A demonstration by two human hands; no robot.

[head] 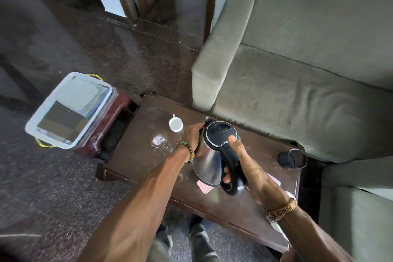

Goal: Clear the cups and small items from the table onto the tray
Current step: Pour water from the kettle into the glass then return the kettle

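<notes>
**Q:** Which item do you have in hand, and where?

**A:** The kettle, tilted at the near middle of the surface over a pink flat item. Your right hand has its fingers curled round the black handle, thumb straight on the lid. Your left hand cups the steel body.

**Q:** How will it handle?

**A:** The polished steel is probably slippery and the fill is unseen, so carry it by the handle. The white cup and clear glass look fragile; take them by the walls. The black cup lies on its side. The tray sits apart on a stool.
</notes>
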